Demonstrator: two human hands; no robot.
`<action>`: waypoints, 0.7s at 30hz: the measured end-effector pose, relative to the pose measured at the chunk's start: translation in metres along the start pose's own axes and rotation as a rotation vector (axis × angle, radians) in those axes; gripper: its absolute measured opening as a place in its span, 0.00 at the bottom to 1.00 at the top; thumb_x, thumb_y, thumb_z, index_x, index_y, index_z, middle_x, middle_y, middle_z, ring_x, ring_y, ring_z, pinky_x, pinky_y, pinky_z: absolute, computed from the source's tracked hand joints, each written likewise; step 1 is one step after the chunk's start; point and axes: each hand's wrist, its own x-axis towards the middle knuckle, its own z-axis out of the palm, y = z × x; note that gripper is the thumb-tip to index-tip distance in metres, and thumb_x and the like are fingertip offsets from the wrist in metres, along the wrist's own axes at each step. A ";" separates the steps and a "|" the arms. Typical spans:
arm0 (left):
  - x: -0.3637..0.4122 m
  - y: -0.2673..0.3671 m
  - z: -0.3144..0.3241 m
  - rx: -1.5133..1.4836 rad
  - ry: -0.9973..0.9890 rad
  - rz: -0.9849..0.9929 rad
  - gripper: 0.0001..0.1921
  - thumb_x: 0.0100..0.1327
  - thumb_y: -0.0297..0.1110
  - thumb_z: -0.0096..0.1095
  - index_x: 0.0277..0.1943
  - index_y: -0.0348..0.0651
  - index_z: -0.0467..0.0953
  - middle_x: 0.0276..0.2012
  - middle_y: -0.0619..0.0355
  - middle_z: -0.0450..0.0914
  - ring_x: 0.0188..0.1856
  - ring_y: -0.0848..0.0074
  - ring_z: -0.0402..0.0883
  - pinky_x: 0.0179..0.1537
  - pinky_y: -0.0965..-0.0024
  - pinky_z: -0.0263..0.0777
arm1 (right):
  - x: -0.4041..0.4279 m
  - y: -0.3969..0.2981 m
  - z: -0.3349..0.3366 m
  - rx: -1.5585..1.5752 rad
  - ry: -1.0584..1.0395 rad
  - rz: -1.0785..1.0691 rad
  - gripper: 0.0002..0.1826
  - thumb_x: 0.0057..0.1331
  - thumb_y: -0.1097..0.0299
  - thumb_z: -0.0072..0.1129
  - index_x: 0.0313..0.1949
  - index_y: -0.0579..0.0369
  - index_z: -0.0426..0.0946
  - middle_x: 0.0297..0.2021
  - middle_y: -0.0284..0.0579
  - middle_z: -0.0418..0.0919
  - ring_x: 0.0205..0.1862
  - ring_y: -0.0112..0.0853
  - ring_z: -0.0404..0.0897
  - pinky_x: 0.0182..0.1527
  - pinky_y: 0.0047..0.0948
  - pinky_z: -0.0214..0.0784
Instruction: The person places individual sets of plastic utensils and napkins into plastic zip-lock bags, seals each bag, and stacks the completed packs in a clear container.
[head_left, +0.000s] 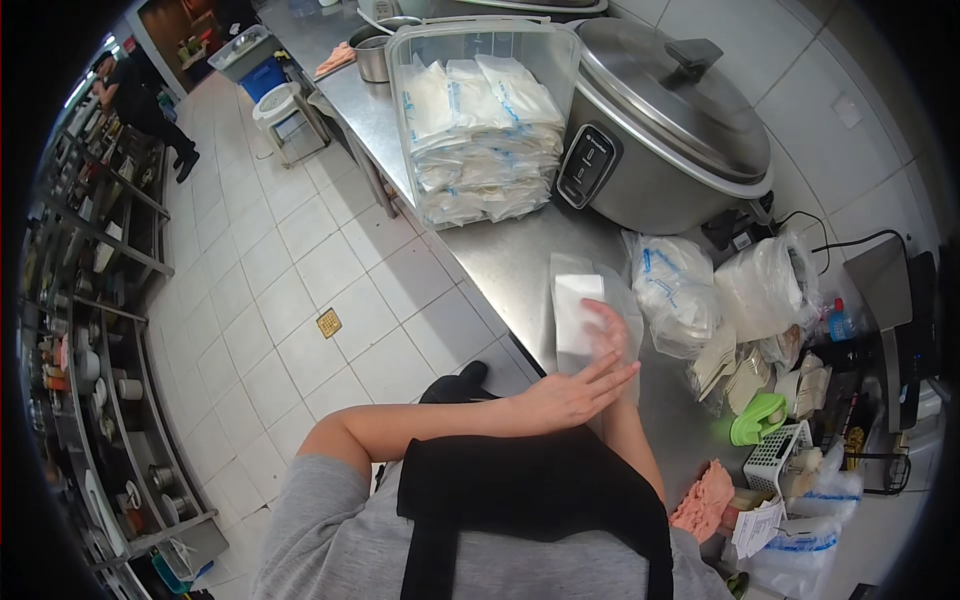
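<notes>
My left hand (577, 394) reaches across my body with its fingers extended and slightly apart. It lies over my right wrist and seems to touch it. My right hand (609, 330) is blurred by motion, its fingers bent and apart, with nothing visible in them. Beneath it on the steel counter (499, 262) is a flat clear plastic bag (574, 264). A folded white paper (574, 292) lies on or in that bag; I cannot tell which. Past my right hand sits a wrapped plastic pack (671, 281) with blue print.
A clear plastic box (484, 34) holds stacked white packets beside a large rice cooker (667, 127). At right are another plastic-wrapped bundle (761, 289), a green plastic item (759, 420), a white basket (776, 457) and a pink cloth (703, 499). A person (139, 105) stands by left-hand shelving (112, 360).
</notes>
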 end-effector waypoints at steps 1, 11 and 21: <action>0.001 -0.002 0.001 0.001 -0.028 -0.023 0.24 0.52 0.21 0.50 0.55 0.29 0.63 0.67 0.48 0.45 0.66 0.58 0.52 0.33 0.78 0.78 | 0.001 -0.004 0.001 0.026 0.036 0.014 0.18 0.48 0.82 0.47 0.42 0.59 0.71 0.39 0.43 0.74 0.43 0.32 0.72 0.48 0.28 0.63; 0.004 -0.005 0.013 -0.027 -0.064 -0.042 0.32 0.49 0.18 0.48 0.61 0.29 0.55 0.67 0.48 0.44 0.67 0.57 0.48 0.38 0.75 0.77 | 0.040 0.028 0.007 -0.173 0.065 -0.155 0.18 0.47 0.80 0.57 0.40 0.56 0.71 0.39 0.47 0.76 0.41 0.38 0.75 0.48 0.29 0.65; 0.004 -0.020 0.010 -0.060 -0.060 -0.151 0.33 0.44 0.15 0.48 0.59 0.30 0.57 0.67 0.48 0.46 0.68 0.56 0.47 0.43 0.73 0.75 | 0.046 0.050 0.012 0.165 0.096 0.061 0.20 0.48 0.75 0.56 0.43 0.53 0.70 0.41 0.45 0.71 0.42 0.41 0.72 0.49 0.36 0.63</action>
